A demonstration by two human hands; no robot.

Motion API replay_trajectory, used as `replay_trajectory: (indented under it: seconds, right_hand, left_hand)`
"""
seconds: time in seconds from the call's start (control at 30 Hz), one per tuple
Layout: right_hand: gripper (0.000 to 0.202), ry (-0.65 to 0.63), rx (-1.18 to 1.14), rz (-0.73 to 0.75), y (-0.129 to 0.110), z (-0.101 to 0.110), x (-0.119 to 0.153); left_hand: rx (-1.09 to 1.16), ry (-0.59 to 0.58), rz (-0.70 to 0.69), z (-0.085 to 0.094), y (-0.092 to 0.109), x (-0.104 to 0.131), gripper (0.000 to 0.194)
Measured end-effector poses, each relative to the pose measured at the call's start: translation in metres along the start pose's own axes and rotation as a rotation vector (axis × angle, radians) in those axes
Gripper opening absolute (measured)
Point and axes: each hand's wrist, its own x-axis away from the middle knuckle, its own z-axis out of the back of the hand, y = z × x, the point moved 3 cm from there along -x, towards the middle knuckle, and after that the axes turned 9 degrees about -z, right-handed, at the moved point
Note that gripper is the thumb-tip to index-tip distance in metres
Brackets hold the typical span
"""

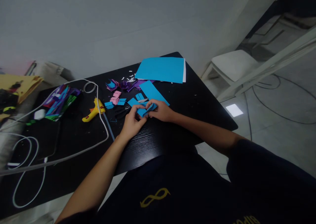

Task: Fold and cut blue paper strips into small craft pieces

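Note:
Between both hands is a folded piece of blue paper (147,110), held just above the black table's front part. My left hand (133,121) pinches its left end with thumb and fingers. On the other side, my right hand (160,110) grips the right end, fingers closed on it. Just behind the hands lie a blue paper strip (154,92) and scissors (121,112) with dark handles, partly covered. Small folded blue pieces (109,105) and pink pieces (115,98) rest to the left of them.
A yellow glue gun (94,110) lies left of my hands, with a white cable (98,144) looping past it. Blue sheets (161,69) are stacked at the back, near purple paper pieces (135,85) and white scraps. Colourful packets (60,102) lie farther left. A white stool (233,64) stands right.

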Motion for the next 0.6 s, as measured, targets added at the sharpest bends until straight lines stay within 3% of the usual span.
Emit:
replay_trajectory:
  seconds: [0.23,0.4,0.6]
  right_hand:
    - [0.022,-0.026,-0.014,-0.003,0.0001,0.0007,-0.0003]
    - [0.015,0.017,-0.077,-0.069,0.0038,-0.0005,-0.0043]
    - [0.013,-0.002,-0.130,-0.085,0.0039,-0.0003,-0.0058]
  left_hand:
    - [0.167,0.002,0.091,-0.0025,-0.0083,-0.0001,0.035]
    - [0.373,0.004,0.095,-0.0057,-0.0062,-0.0016,0.033]
    - [0.444,0.052,0.109,-0.0046,-0.0053,-0.0032,0.031]
